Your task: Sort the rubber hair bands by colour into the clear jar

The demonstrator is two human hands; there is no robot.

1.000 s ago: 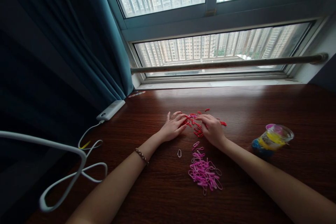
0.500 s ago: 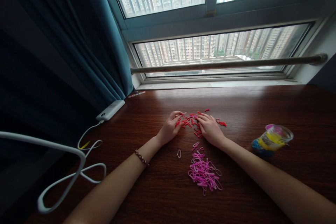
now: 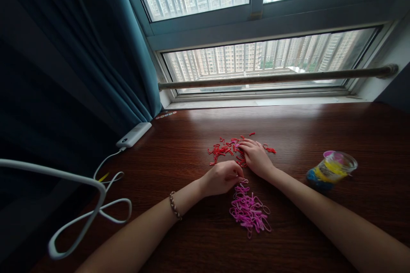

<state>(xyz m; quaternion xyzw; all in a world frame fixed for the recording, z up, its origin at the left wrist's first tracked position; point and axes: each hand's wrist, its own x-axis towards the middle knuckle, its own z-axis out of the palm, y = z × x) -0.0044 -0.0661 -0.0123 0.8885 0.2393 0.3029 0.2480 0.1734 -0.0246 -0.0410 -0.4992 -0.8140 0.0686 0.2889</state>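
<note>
My left hand (image 3: 223,177) lies on the dark wooden table (image 3: 320,128) with its fingers curled, fingertips pinched at the top edge of a pile of pink rubber bands (image 3: 250,210). What it pinches is too small to make out. My right hand (image 3: 255,156) rests flat over the right part of a scatter of red rubber bands (image 3: 222,150), fingers stretched toward them. A braided bracelet (image 3: 174,205) is on my left wrist.
A clear cup (image 3: 331,169) with coloured bands inside lies on its side at the right. A white power bank (image 3: 134,134) with a white cable (image 3: 105,209) sits at the left by the teal curtain (image 3: 96,51). A window with a rail (image 3: 275,77) runs along the back.
My left hand has drawn back from the red bands toward me and closed at the top of the pink pile, covering the single pale band. The right hand has barely moved.
</note>
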